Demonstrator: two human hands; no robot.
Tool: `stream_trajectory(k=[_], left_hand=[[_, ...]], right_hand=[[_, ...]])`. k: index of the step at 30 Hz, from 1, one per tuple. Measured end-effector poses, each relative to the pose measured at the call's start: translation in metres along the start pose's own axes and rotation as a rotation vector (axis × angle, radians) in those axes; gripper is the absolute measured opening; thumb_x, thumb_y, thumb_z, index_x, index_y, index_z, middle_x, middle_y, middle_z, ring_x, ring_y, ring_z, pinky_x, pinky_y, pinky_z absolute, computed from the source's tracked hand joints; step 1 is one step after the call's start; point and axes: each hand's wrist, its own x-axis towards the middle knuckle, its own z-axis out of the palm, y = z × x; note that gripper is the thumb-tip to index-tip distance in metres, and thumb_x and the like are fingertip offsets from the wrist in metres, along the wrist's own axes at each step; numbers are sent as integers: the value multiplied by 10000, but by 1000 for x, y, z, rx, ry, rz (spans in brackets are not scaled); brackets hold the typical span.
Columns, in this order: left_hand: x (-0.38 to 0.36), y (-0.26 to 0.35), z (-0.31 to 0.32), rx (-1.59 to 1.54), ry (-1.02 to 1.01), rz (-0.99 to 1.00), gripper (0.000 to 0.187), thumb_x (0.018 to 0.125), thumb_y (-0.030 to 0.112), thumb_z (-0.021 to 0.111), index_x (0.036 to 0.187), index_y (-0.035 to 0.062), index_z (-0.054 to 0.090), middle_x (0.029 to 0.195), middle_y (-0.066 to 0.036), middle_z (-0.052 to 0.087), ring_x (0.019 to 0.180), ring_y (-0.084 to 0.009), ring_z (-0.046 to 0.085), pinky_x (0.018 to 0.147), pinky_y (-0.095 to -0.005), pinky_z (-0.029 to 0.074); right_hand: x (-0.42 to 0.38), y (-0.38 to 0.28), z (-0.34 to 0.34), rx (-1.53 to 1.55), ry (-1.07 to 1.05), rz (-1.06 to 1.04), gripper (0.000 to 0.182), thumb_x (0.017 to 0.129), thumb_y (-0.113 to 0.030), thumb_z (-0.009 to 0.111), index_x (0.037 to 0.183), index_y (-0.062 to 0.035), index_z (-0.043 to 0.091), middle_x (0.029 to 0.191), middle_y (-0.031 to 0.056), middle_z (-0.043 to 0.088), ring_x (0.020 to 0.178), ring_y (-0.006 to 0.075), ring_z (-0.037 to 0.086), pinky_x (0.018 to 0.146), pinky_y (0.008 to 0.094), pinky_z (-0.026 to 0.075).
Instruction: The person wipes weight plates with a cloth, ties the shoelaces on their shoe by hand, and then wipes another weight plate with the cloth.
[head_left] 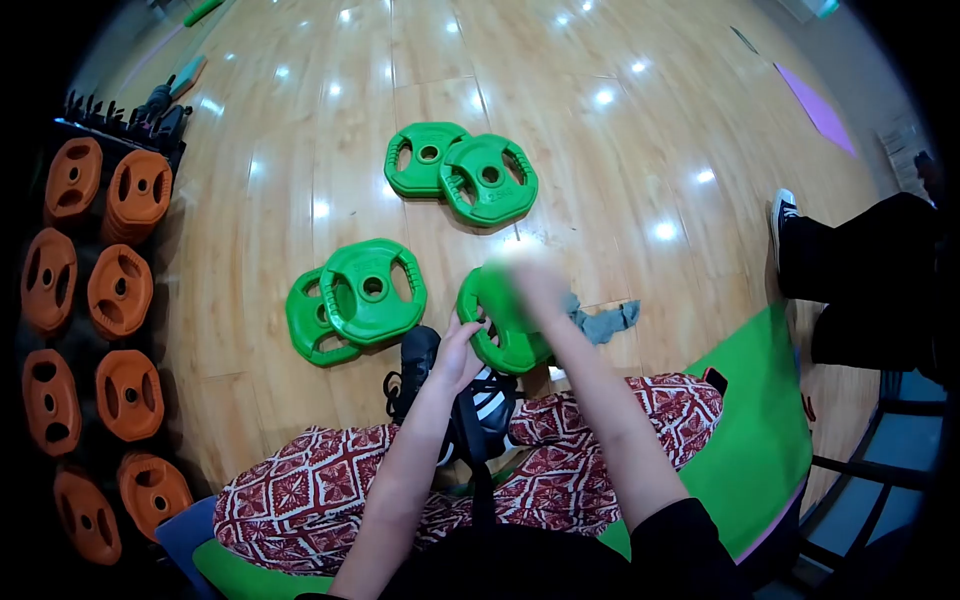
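Observation:
Just in front of my crossed legs, a green weight plate (510,350) is tilted up off the floor. My left hand (458,357) is closed on its left side, fingers at the grip slot. Over the plate's upper right part, my right hand (540,288) is smeared by motion, with a whitish blur at its far end. Its fingers cannot be made out, nor whether they hold anything. A crumpled grey-green cloth (608,322) lies on the floor right of the plate.
Overlapping green plates lie in pairs, one ahead (490,205) and one to the left (372,315). Orange plates (128,395) fill a rack at left. I sit on a green mat (750,440). At right is another person's dark-trousered leg (850,245) with a sneaker.

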Motion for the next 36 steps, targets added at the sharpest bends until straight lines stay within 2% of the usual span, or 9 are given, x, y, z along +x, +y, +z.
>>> stream_trajectory(k=[4, 6, 11, 14, 20, 26, 30, 32, 36], left_hand=[[2, 0, -3, -51, -35, -14, 507, 803, -29, 364, 1271, 146, 278, 1144, -50, 361, 1196, -233, 333, 925, -431, 328], [-1, 1, 1, -3, -18, -11, 492, 819, 8, 338, 1294, 98, 241, 1339, -103, 297, 1254, -270, 284, 1002, -439, 278], [2, -1, -6, 17, -32, -24, 476, 813, 19, 355, 1273, 97, 256, 1293, -96, 337, 1246, -264, 290, 1005, -445, 271], [1, 1, 1, 11, -5, 11, 471, 808, 20, 370, 1261, 100, 269, 1232, -79, 377, 1227, -255, 311, 991, -455, 283], [-1, 1, 4, 10, -20, -6, 486, 824, 12, 341, 1291, 104, 240, 1322, -93, 318, 1258, -261, 276, 1005, -447, 273], [0, 0, -1, -5, -30, -9, 494, 825, 16, 341, 1297, 102, 224, 1333, -95, 308, 1260, -267, 273, 1008, -448, 268], [0, 0, 0, -12, -40, -3, 490, 825, 18, 343, 1295, 96, 230, 1332, -93, 310, 1256, -268, 278, 1006, -448, 270], [1, -1, -3, 8, -21, -8, 476, 824, 19, 346, 1284, 88, 248, 1321, -94, 322, 1248, -269, 291, 999, -444, 279], [1, -1, 1, 5, -9, -7, 448, 823, 22, 350, 1260, 86, 280, 1271, -92, 363, 1230, -262, 316, 989, -443, 294]], right_hand=[[-8, 20, -39, -77, 84, 66, 282, 797, -291, 431, 734, -73, 600, 664, 153, 609, 600, 322, 600, 542, 435, 468], [-19, -6, -55, -30, 32, 85, 274, 793, -292, 446, 719, -71, 591, 647, 159, 598, 571, 324, 589, 528, 436, 464], [-43, -36, -62, 155, 71, -33, 242, 775, -278, 512, 679, -63, 568, 609, 149, 575, 550, 335, 570, 506, 427, 453], [-34, -29, -74, 221, 132, 140, 220, 774, -255, 522, 687, -59, 573, 610, 156, 570, 563, 347, 562, 503, 421, 442], [-13, 5, -153, 571, 833, 219, 131, 773, -76, 553, 881, -4, 537, 617, 26, 506, 543, 111, 462, 514, 267, 392], [-23, 5, -196, 1107, 836, 459, 375, 760, 2, 535, 1120, -17, 432, 689, 5, 489, 603, 53, 457, 507, 186, 363], [-16, 1, -153, 631, 766, 346, 380, 756, -87, 561, 1095, -14, 406, 796, 38, 498, 766, 143, 487, 704, 272, 403], [-17, -30, -141, 829, 503, 316, 314, 768, -137, 557, 1030, -32, 420, 728, 53, 518, 703, 152, 515, 630, 300, 416], [-10, -52, -91, 601, 265, 230, 267, 795, -201, 528, 1002, -64, 430, 711, 172, 593, 646, 369, 585, 562, 428, 449]])
